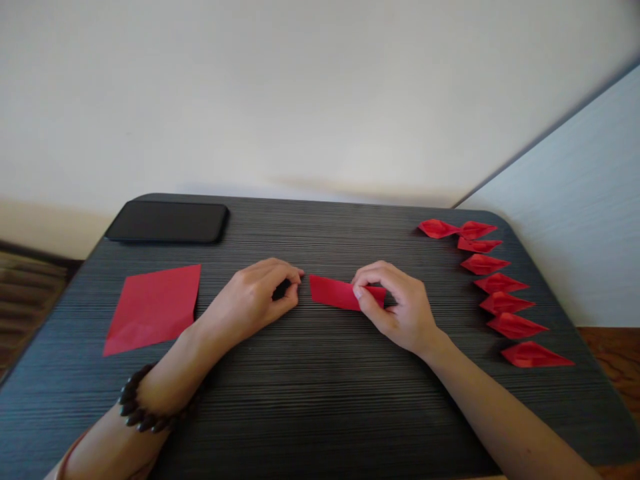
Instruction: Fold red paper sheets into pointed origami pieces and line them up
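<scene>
A small folded red paper strip point(331, 292) lies on the dark striped table point(310, 393) in the middle. My right hand point(395, 305) pinches its right end with thumb and fingers. My left hand point(260, 297) rests just left of the strip, its fingers curled with thumb and fingertips together, not touching the paper, and nothing shows in it. A dark bead bracelet point(143, 413) is on my left wrist.
A flat stack of red paper squares point(153, 308) lies at the left. A black phone point(167, 221) lies face down at the back left corner. Several folded red paper pieces point(500, 293) form a row along the right edge. A wall stands behind the table.
</scene>
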### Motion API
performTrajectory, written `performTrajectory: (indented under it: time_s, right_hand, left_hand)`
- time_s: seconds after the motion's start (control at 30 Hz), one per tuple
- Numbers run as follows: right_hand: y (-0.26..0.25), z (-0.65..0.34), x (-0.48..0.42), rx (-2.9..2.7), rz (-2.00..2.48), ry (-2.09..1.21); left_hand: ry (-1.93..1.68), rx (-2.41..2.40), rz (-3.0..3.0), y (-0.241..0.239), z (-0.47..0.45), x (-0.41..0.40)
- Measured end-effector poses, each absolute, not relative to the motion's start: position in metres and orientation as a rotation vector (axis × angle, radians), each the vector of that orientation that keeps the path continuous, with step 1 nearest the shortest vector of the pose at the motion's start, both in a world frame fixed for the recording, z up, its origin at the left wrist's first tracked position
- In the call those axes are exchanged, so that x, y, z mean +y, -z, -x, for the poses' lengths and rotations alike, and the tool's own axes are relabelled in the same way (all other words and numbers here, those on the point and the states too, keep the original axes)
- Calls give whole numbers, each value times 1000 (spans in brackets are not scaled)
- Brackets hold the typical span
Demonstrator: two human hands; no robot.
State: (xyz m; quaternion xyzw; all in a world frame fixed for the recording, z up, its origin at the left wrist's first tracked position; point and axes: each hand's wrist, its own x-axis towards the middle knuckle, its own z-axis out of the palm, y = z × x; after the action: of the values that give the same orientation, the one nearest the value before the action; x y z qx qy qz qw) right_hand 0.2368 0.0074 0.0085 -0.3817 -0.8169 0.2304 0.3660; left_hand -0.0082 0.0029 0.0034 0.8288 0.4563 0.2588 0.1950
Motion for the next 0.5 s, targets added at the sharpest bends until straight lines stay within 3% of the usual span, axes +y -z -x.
performTrajectory:
  time_s: [0.27,0.5]
  right_hand:
    - [-5,-232,3,-2124,975,-660]
    - [-1,-232,5,-2086,1064,-720]
  left_hand:
    - [-707,1329,-1950,-8,-6,-2]
    - [-657,1328,-1984,-7,-11,-6]
